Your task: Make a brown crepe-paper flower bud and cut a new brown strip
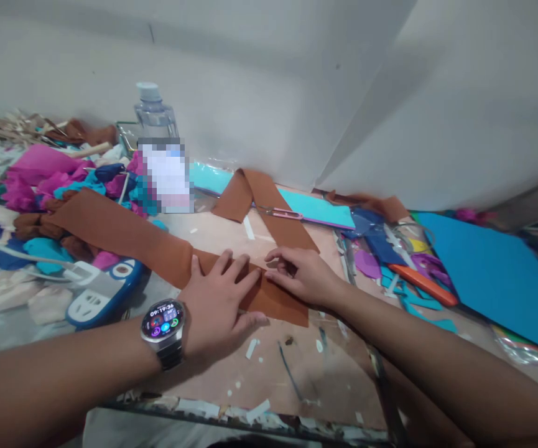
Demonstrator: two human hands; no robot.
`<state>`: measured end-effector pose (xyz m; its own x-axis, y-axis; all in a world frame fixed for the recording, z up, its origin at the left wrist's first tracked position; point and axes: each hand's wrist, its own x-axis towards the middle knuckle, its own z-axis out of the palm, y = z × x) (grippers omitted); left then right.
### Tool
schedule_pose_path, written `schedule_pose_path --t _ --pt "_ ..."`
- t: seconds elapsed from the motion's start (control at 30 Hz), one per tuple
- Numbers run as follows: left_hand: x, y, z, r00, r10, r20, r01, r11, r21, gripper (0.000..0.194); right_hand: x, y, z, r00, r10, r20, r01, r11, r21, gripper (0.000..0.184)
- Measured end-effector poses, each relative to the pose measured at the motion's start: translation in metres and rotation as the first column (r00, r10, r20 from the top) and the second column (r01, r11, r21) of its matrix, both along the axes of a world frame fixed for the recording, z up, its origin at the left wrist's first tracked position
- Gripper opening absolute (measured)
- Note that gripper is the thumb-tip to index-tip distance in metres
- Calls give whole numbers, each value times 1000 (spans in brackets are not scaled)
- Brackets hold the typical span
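Note:
A long brown strip (124,233), which looks like paper or felt, runs from the colourful scraps at left to the middle of the board. My left hand (224,292) lies flat on it with fingers spread; a smartwatch (163,323) is on that wrist. Just right of those fingers, my right hand (303,274) is curled, thumb and forefinger pinched at the strip's upper edge. Behind the hands a second brown strip (282,224) lies folded over itself. Small pink-handled thread snips (280,213) rest across it.
A worn board (324,379) lies beneath the work. At left are a blue-and-white power strip (105,295), crumpled scraps (45,171), a clear bottle (154,115) and a blurred-out upright screen (168,177). On the right lie an orange-handled tool (425,284) and a blue sheet (497,274).

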<state>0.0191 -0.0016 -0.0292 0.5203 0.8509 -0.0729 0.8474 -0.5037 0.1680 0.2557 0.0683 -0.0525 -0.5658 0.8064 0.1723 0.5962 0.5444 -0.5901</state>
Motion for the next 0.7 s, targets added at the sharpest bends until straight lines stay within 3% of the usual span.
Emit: schedule_pose_path --t 0.27,0.4,0.57,0.7 --pt "-5 4 0 1000 9 -10 -9 997 73 65 0 -3 -1 999 32 -3 -32 999 29 29" --pt "1 4 3 989 -123 83 109 981 158 58 0 0 -5 997 60 -57 -58 998 37 23" --pt "5 1 4 949 -229 215 197 967 163 46 -1 2 -7 997 37 -63 -35 999 29 22" --pt "5 0 -1 892 -362 270 335 931 143 41 -1 1 -7 998 30 -63 -28 999 25 21"
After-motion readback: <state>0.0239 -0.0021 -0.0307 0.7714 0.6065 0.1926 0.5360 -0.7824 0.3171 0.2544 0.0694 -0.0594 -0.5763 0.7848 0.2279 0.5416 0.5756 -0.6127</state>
